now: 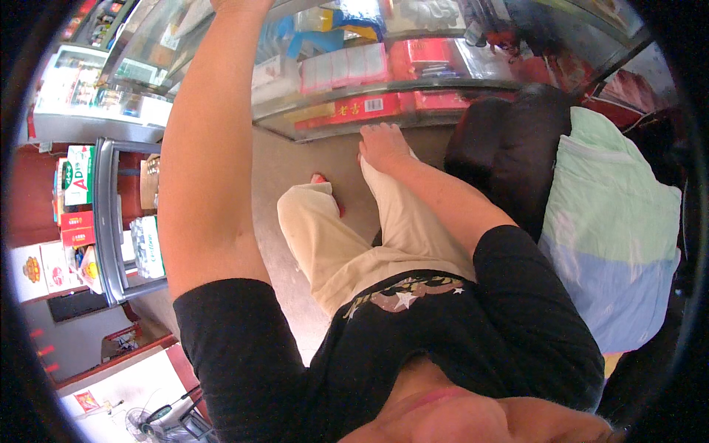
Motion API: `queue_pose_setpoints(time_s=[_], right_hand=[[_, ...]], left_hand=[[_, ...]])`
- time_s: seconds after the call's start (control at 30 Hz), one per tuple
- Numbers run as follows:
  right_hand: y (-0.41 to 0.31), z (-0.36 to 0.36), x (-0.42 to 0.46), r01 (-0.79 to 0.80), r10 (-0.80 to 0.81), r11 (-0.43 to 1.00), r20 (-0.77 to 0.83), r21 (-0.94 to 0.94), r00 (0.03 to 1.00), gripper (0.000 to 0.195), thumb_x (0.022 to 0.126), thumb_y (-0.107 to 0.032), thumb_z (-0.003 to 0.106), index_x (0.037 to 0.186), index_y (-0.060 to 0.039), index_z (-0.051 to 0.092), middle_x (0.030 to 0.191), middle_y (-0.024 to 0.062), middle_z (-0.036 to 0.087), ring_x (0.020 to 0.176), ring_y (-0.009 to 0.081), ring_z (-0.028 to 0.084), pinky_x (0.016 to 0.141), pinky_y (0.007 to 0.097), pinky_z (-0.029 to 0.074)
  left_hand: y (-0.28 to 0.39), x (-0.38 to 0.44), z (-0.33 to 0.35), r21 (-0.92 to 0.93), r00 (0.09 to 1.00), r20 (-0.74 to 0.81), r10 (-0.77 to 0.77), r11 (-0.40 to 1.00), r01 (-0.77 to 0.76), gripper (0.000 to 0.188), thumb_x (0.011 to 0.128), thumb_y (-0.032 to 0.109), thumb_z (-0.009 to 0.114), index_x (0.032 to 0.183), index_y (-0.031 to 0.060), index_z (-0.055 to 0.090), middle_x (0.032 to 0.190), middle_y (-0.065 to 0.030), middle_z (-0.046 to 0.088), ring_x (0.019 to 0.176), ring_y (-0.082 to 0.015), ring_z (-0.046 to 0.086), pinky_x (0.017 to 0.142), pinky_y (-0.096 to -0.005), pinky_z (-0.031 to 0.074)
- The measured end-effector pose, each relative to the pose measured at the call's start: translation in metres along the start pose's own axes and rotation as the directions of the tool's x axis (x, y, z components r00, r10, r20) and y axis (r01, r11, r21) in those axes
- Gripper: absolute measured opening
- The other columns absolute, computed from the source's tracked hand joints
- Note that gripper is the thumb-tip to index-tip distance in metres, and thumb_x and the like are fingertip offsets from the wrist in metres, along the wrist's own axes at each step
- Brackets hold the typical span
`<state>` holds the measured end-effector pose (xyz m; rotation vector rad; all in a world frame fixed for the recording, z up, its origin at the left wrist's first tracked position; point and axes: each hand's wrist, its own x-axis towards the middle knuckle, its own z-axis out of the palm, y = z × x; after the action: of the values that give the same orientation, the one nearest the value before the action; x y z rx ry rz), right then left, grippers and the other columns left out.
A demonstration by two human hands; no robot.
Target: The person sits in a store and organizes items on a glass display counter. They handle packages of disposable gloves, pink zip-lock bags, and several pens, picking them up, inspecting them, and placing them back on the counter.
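My left arm reaches up past the top edge; only the wrist shows, and the left hand is out of view. My right hand (385, 147) rests palm down on my right knee, over the beige trousers (418, 221), and holds nothing. Beyond the knee stands a glass display case (437, 84). Behind its glass lie a pink-edged white pack (344, 67), red boxes (368, 108) bearing writing, and blue and yellow packaging (354, 19). I am seated, in a black T-shirt (410, 343).
A green and blue cloth (609, 221) lies over dark padded upholstery (509, 144) at the right. At the left are a grey metal-framed rack (111, 221), a pack of bottles (147, 246), cartons (77, 228) and a lit glass case (77, 88). A fan (145, 425) stands lower left.
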<state>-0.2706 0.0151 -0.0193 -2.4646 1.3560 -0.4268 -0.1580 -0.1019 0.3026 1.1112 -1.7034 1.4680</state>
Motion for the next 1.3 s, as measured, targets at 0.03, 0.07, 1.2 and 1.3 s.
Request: queue_pose_setpoints(time_s=[0.03,0.07,1.2,1.3], right_hand=[[0.000,0.000,-0.001,-0.012,0.012,1.000,0.016,-0.003,1.000,0.022,0.084,-0.025,0.050,0.095,-0.0075,0.058,0.091,0.0111,0.063,0.091,0.0272,0.058,0.080,0.0429,0.042],[-0.001,0.000,-0.001,-0.024,0.024,1.000,0.032,-0.007,0.999,0.023,0.084,-0.026,0.050,0.095,-0.0075,0.057,0.093,0.0107,0.063,0.093,0.0269,0.057,0.082,0.0426,0.041],[-0.001,0.003,0.001,-0.020,0.019,1.000,0.042,0.022,0.999,0.024,0.083,-0.028,0.050,0.093,-0.0080,0.059,0.092,0.0105,0.062,0.092,0.0253,0.057,0.081,0.0413,0.041],[0.000,0.003,0.002,-0.025,0.024,1.000,0.063,0.007,0.998,0.023,0.084,-0.028,0.050,0.093,-0.0081,0.059,0.092,0.0103,0.062,0.092,0.0252,0.057,0.081,0.0413,0.041]], left_hand=[[0.001,0.000,-0.002,-0.031,1.000,0.003,0.002,1.000,-0.002,0.088,0.057,0.036,0.079,0.127,0.0040,0.037,0.125,-0.0135,0.041,0.119,-0.0314,0.037,0.104,-0.0477,0.023],[0.002,-0.001,-0.004,-0.062,1.000,0.006,0.004,0.998,-0.003,0.088,0.057,0.035,0.079,0.127,0.0038,0.036,0.126,-0.0136,0.041,0.119,-0.0316,0.037,0.104,-0.0476,0.023],[0.008,0.004,-0.005,0.067,0.997,0.070,-0.015,0.998,0.010,0.094,0.051,0.029,0.083,0.128,0.0028,0.036,0.123,-0.0145,0.043,0.118,-0.0299,0.039,0.101,-0.0436,0.027],[0.007,0.003,-0.006,0.042,0.998,0.059,-0.001,0.999,-0.002,0.093,0.051,0.029,0.082,0.128,0.0028,0.036,0.123,-0.0146,0.043,0.118,-0.0300,0.038,0.101,-0.0434,0.027]])
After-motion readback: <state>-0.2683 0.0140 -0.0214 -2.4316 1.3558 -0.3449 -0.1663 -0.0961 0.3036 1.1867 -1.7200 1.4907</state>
